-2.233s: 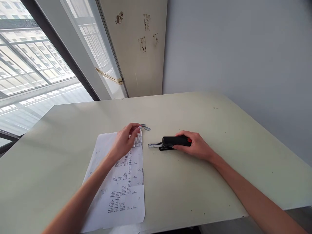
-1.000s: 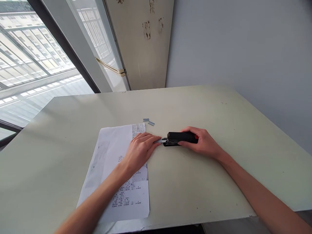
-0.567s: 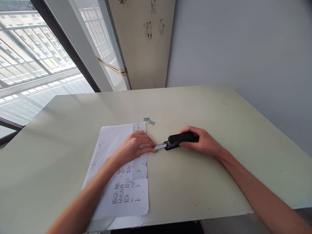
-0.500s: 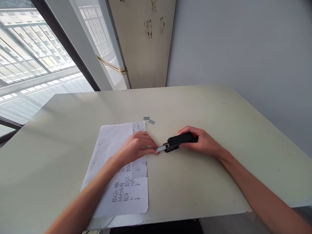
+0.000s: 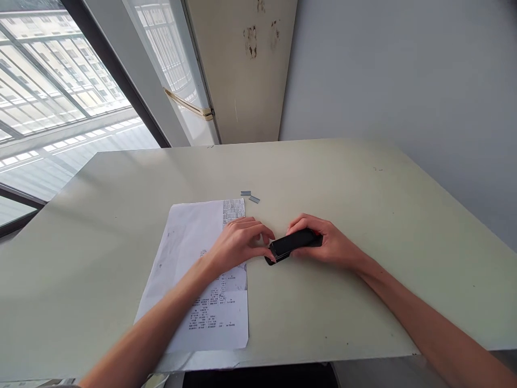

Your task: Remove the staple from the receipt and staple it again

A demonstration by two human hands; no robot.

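Note:
A black stapler (image 5: 294, 242) is gripped around its back end by my right hand (image 5: 323, 240), just above the table. My left hand (image 5: 244, 241) reaches over the paper to the stapler's front end, thumb and fingers curled at its tip. The metal tray that stuck out of the front no longer shows. Beneath my left hand and forearm lies a printed sheet of paper (image 5: 189, 231), partly covered by them. Beyond its upper right corner are two small staple strips, one strip (image 5: 245, 193) lying level and another strip (image 5: 254, 199) slanted.
Everything rests on a pale table (image 5: 343, 183) whose near edge runs along the bottom of the view. A grey wall (image 5: 383, 70) rises on the right. A fridge (image 5: 242, 81) stands behind the table, with a window (image 5: 52, 81) at left.
The metal staple tray, sticking out of the stapler's front before, has gone into the body. The stapler's front now tilts slightly lower, and my left hand has shifted right against it.

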